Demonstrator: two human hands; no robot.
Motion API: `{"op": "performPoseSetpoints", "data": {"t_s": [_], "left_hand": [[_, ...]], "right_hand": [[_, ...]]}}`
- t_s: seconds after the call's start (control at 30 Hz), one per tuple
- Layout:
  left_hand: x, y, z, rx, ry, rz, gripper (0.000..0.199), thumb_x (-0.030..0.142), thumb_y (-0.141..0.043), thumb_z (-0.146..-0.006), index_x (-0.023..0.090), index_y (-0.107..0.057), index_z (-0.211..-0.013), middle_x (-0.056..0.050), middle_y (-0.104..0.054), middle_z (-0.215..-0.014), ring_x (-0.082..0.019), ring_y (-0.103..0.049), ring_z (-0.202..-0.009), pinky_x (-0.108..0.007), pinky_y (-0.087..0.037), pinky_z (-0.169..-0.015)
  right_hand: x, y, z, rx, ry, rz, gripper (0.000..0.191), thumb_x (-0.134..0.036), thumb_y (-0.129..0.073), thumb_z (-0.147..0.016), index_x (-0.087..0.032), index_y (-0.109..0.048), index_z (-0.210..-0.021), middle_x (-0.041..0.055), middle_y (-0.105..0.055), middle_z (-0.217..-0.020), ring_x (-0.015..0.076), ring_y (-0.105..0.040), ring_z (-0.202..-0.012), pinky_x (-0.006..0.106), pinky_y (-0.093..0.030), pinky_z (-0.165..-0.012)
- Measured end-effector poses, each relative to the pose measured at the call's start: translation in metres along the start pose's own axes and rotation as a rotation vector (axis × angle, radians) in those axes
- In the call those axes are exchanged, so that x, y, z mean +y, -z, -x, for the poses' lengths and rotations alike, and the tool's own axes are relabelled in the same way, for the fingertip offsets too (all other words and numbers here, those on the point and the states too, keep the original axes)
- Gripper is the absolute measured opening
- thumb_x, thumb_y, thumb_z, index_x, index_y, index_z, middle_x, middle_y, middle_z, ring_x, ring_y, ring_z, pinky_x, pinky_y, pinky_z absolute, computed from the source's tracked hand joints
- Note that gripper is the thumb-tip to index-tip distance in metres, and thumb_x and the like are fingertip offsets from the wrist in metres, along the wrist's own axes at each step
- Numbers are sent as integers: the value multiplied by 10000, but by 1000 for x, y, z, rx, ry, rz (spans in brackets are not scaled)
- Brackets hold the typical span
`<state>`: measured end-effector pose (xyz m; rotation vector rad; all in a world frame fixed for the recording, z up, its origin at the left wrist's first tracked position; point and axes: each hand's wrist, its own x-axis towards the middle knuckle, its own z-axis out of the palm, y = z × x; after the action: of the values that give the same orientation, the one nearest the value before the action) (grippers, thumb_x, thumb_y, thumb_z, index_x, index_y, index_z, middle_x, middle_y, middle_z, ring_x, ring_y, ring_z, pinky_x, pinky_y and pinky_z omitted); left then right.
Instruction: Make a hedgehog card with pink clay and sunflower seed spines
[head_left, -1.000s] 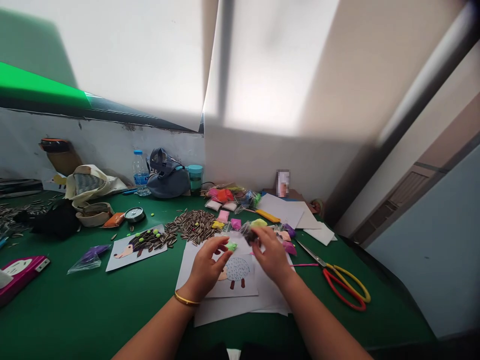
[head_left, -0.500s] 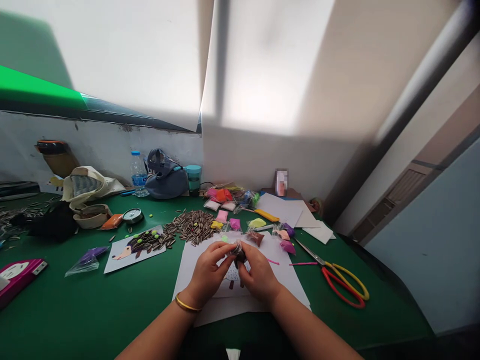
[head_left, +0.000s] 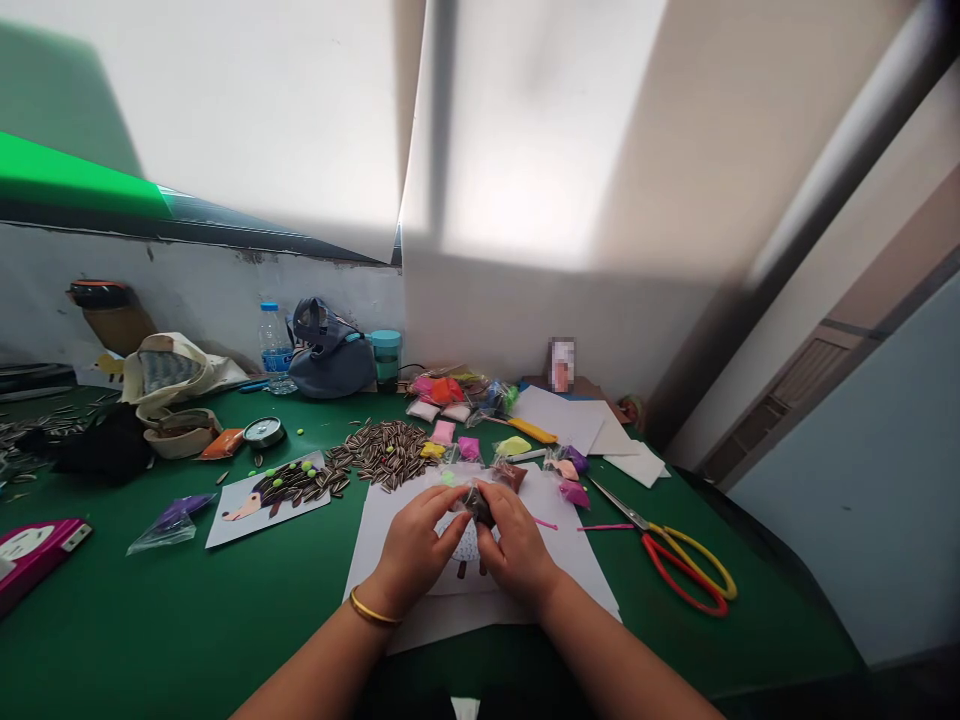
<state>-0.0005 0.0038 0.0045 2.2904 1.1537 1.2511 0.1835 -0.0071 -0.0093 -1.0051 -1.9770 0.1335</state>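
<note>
Between my two hands is a small clear plastic packet of dark clay (head_left: 481, 504). My left hand (head_left: 418, 538), with a gold bangle at the wrist, pinches the packet from one side. Opposite it, my right hand (head_left: 516, 545) has its fingers closed round the darker end. Both hands are over white paper sheets (head_left: 397, 580). Below them shows a drawn animal (head_left: 466, 547) with a curly white body and brown legs, partly covered by my fingers. Just beyond my right hand lies a brown clay packet (head_left: 511, 474).
Sunflower seeds (head_left: 386, 452) are heaped behind the paper. A hedgehog picture (head_left: 266, 495) with seeds on it lies to the left, near a purple clay packet (head_left: 176, 515). Scissors (head_left: 675, 555) and a yellow cutter (head_left: 534, 431) lie to the right. A water bottle (head_left: 276, 350) stands at the back.
My fingers have shifted slightly on the packet, and more of its dark clay shows between them. Both hands stay over the drawing.
</note>
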Motion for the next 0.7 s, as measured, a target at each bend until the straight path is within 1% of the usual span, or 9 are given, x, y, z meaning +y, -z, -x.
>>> {"op": "performPoseSetpoints", "data": {"t_s": [0.07,0.17,0.3,0.37,0.53,0.6,0.7], "left_hand": [[1,0,0,-12,-3,15,293,315,-574,-932,254,-641,-1211,-85,-692,-1108,-229,-647,-1004,-388,-541,-903],[4,-1,-1,-30,-27,25,247,324,-556,-942,252,-674,-1147,-80,-692,-1069,-225,-647,-989,-373,-544,-881],[7,-1,-1,-61,-68,7,215,297,-534,-950,246,-697,-1081,-79,-688,-1047,-215,-649,-951,-354,-545,-844],[7,-1,-1,-59,-87,-9,215,291,-534,-949,246,-704,-1072,-79,-698,-1041,-214,-655,-942,-350,-548,-837],[2,0,2,47,-68,-72,267,313,-550,-945,261,-697,-1161,-83,-729,-1040,-230,-675,-962,-373,-551,-875],[1,-1,2,35,-62,-56,297,315,-559,-943,272,-672,-1215,-83,-720,-1085,-232,-666,-1002,-380,-547,-901],[2,-3,2,-22,-75,22,339,284,-548,-951,290,-626,-1281,-77,-677,-1167,-216,-638,-1060,-372,-543,-929]], "right_hand": [[0,-1,1,-4,1,18,520,-193,-488,-901,-199,-406,-1414,142,-584,-1271,286,-556,-1170,501,-491,-1007],[3,-5,2,4,17,52,485,-246,-460,-955,-207,-393,-1433,143,-591,-1267,288,-561,-1170,508,-498,-996],[7,-7,2,11,36,71,479,-246,-444,-963,-195,-391,-1436,143,-607,-1243,290,-570,-1157,506,-514,-967],[7,-6,1,7,32,60,472,-247,-451,-962,-196,-405,-1428,139,-617,-1227,286,-580,-1134,500,-518,-958],[5,-3,-2,6,7,62,437,-248,-474,-960,-207,-458,-1395,132,-632,-1211,281,-593,-1113,492,-518,-951],[5,-3,-2,10,17,74,445,-237,-477,-952,-198,-458,-1395,138,-633,-1206,288,-590,-1113,500,-518,-947],[5,-5,-1,-2,39,60,460,-223,-473,-946,-193,-444,-1405,140,-635,-1193,287,-597,-1091,497,-525,-936]]}}
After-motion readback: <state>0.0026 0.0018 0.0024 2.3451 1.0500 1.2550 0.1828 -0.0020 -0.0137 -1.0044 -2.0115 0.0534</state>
